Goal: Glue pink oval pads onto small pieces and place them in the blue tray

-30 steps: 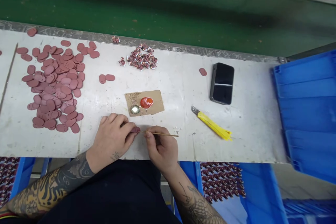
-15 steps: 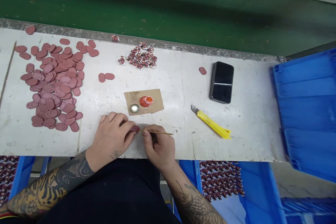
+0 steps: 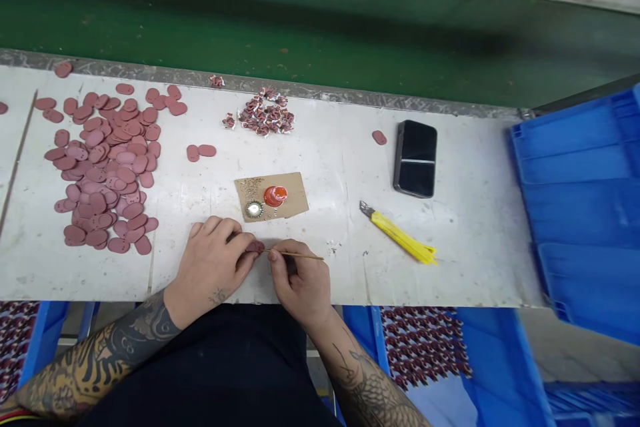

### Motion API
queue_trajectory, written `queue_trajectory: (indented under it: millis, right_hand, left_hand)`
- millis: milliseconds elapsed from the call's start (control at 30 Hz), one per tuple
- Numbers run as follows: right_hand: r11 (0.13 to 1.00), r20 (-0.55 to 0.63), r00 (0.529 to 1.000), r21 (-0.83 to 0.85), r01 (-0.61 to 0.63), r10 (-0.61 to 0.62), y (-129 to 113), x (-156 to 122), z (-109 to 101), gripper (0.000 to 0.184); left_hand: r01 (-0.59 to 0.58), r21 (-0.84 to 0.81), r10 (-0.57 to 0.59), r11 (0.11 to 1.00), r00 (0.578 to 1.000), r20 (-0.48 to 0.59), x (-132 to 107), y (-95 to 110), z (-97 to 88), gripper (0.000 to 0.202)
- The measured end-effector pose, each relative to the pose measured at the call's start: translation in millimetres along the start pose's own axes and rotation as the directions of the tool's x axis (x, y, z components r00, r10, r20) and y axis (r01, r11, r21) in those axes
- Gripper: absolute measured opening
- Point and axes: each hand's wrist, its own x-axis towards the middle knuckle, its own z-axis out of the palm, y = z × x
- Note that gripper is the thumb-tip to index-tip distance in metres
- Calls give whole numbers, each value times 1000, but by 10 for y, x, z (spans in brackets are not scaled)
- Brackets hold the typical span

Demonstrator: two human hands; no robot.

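My left hand (image 3: pixel 214 260) is closed on a small dark-red oval piece (image 3: pixel 255 247), pinched between thumb and fingertips near the front of the table. In my right hand (image 3: pixel 301 277) is a thin wooden stick (image 3: pixel 300 255), its left tip touching or very close to the piece. Just beyond my hands lies a cardboard sheet (image 3: pixel 295 205). On it are a blob of glossy orange-red stuff (image 3: pixel 275 196), a bottle cap (image 3: pixel 254 209) with a shiny inside, and tiny scattered bits (image 3: pixel 250 185).
A heap of flat reddish ovals (image 3: pixel 110 173) spreads at the left. Small maroon-and-white pieces (image 3: pixel 267 113) are piled at the back. To the right lie a yellow utility knife (image 3: pixel 403 237), blade exposed, and a black case (image 3: pixel 416 159). Blue crates (image 3: pixel 590 213) stand at the right.
The view has shifted slightly. Both hands keep nearly the same grip and position, with the stick still at the dark-red piece.
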Motion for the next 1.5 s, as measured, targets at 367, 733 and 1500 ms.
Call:
queue_trajectory:
  millis: [367,733,1500]
  right_hand:
    - [874,10,981,-453,176,-193,751,368,-557,41]
    - [946,-52,999,-322,-25,8,486,1207,-736,30]
    - [849,524,844,-388,359,-118,-1085,3585,1564,34]
  left_hand:
    - [2,-48,-4,999,1000,-26,-24,-14,-9,16]
    - [0,-170,-5,986,1000,-27,-61,-37,11,9]
    - [10,-513,-33,859,999,-35,133,-296,983,42]
